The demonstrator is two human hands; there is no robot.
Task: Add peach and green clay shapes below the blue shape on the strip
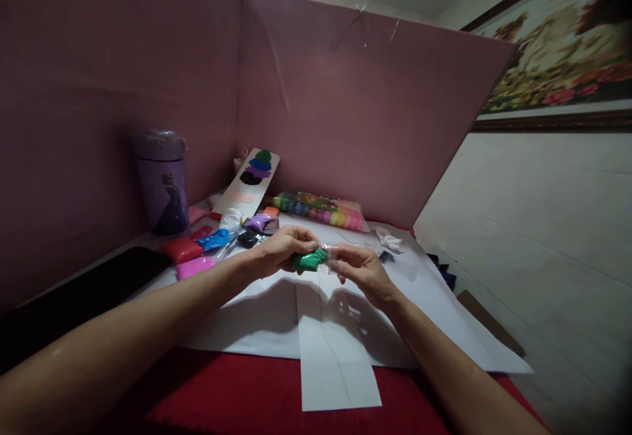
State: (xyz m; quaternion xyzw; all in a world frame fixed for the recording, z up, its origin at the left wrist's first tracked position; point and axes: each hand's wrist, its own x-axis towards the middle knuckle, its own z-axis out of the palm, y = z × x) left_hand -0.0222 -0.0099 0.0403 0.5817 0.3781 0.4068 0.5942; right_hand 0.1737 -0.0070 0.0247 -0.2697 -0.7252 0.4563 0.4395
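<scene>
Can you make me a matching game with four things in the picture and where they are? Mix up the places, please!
Things
1. Small green packet in clear plastic
2. Tall purple lidded cup
3. Long clear bag of many-coloured pieces
4. White paper strip with a thin line

Places
A. Lying by the pink back panel
B. Reaching out over the red cloth
C. Between the left hand and right hand
D. Standing near the pink left panel

Right pairs: 1-C, 2-D, 3-A, 4-B
</scene>
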